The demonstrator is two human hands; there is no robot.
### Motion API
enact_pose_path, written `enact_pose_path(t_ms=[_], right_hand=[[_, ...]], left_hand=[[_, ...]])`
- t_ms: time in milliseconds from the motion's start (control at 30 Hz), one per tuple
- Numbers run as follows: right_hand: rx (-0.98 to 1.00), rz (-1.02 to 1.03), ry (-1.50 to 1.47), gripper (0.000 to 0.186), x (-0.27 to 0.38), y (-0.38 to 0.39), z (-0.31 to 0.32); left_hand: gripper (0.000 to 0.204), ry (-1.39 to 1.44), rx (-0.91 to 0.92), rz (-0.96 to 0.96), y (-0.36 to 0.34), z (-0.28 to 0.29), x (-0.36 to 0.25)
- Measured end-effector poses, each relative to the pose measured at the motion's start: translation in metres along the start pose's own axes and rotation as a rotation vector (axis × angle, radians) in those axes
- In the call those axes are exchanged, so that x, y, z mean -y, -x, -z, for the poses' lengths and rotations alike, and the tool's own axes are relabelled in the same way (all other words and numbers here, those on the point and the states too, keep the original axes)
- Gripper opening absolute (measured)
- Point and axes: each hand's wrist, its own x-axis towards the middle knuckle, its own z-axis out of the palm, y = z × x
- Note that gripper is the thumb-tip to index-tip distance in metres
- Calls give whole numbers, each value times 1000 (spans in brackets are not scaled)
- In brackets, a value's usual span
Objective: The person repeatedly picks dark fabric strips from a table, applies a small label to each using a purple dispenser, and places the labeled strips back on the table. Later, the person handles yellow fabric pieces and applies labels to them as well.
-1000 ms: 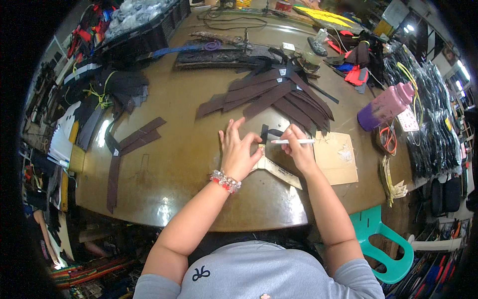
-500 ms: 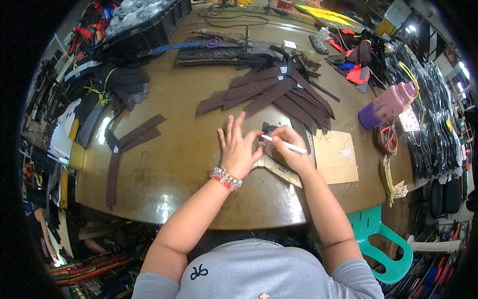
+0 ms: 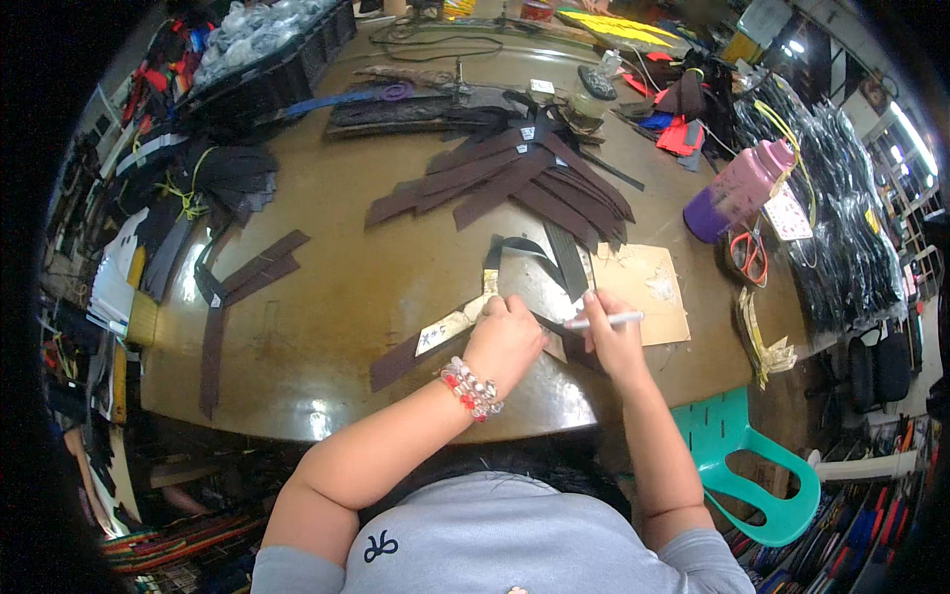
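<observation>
On the table in front of me lies a dark brown strip (image 3: 396, 364), with a cream angled template (image 3: 450, 330) bearing handwritten marks on top of it. My left hand (image 3: 505, 342) is closed over the template's middle, its fingertips hidden under the knuckles. Just to the right, my right hand (image 3: 614, 342) grips a white pen (image 3: 621, 319), tilted nearly flat beside a thin dark band. A black strap (image 3: 564, 252) runs from near the hands toward a fanned stack of brown strips (image 3: 495, 183).
A tan card (image 3: 658, 322) lies right of my hands. Farther right are a pink-and-purple bottle (image 3: 737, 193) and orange-handled scissors (image 3: 754, 259). Joined brown strips (image 3: 262, 267) lie at left, near a tied dark bundle (image 3: 223, 178). A green chair (image 3: 762, 455) stands by the right edge.
Both hands have come nearer the table's front edge. The template now points left over a brown strip, and my left hand's spread fingers have closed on it. The pen stays in my right hand.
</observation>
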Motion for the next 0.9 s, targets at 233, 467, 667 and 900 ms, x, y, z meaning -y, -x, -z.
enact_pose_path(t_ms=[233,467,667,900], right_hand=[[-186,353,276,37,-33,26,-12],[119,-114,-204,31,7,-1,-12],[-104,470,277,11,-1,-23,-81],[-33,435,317,10,5,-19,-78]], left_hand=[[54,-137,-23,41,-7,-3,-14],[28,89,-65,56,-5,-7,3],[14,456,-246,-37,27,-5,64],[15,394,-129,12,92,9,87]])
